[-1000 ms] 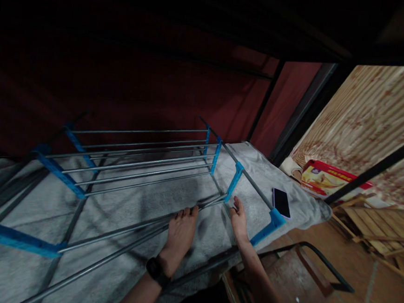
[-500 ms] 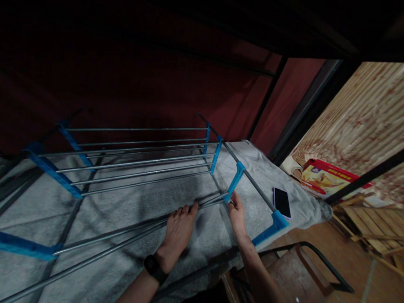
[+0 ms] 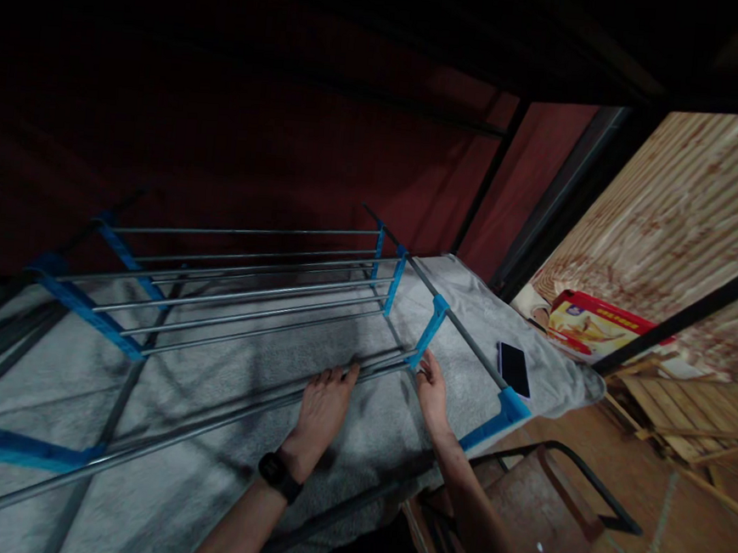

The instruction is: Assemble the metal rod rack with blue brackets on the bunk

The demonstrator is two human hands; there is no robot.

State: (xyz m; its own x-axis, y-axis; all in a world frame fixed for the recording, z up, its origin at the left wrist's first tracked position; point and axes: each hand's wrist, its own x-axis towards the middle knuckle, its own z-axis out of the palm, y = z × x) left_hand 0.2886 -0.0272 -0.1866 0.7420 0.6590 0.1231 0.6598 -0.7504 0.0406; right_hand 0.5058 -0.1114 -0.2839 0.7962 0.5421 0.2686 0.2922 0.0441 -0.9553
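Note:
A rack of grey metal rods and blue plastic brackets lies on a grey blanket [image 3: 221,376]. My left hand [image 3: 325,401], with a black watch on the wrist, is closed over a loose metal rod [image 3: 157,449]. That rod runs alongside another rod of the rack, and its free end sticks out past the blue bracket [image 3: 16,446] at lower left. At the right end of the rods, my right hand [image 3: 431,392] grips the lower end of a blue bracket [image 3: 428,332]. Its fingertips are partly hidden behind that bracket.
A phone [image 3: 513,370] lies on the blanket to the right. A chair [image 3: 536,503] stands below the blanket's edge. Farther right are a red and yellow box [image 3: 601,325] and wooden slats [image 3: 684,404]. Dark metal posts [image 3: 567,198] frame the space.
The loose rod has moved rightward and up toward the rack's rod, so its free end now shows at lower left. My left hand has shifted slightly left; my right hand stays at the bracket.

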